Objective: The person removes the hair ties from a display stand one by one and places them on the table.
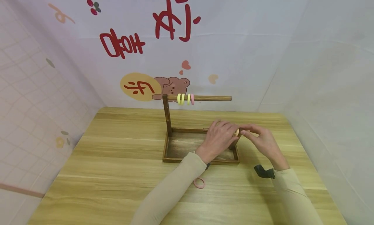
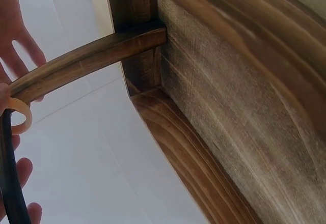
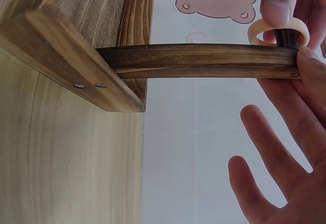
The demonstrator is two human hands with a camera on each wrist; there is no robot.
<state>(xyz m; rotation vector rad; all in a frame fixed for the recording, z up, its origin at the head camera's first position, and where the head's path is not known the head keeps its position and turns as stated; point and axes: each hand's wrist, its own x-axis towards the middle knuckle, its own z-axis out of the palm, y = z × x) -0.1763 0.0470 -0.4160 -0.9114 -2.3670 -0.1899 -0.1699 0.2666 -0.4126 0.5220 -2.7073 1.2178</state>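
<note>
A wooden rack (image 1: 201,160) has two posts on a tray-like base, each carrying a horizontal bar. My left hand (image 1: 219,137) bends over the lower bar, fingers behind it. Its thumb presses a pale orange ring (image 2: 21,116) that encircles this bar by the short right post (image 3: 204,61). From the right, my right hand (image 1: 260,140) pinches the top of that post between thumb and index finger, the thumb tip right at the ring's edge. Its other fingers (image 3: 272,152) are spread. Three yellow rings (image 1: 182,99) and a pink ring (image 1: 192,99) hang on the upper bar (image 1: 213,98).
Another pink ring (image 1: 199,183) lies on the wood-grain table (image 1: 117,173) in front of the rack, beside my left sleeve. A white printed cloth (image 1: 242,56) stands behind the table, with pale cloth at both sides. The tall left post (image 1: 167,116) rises from the base.
</note>
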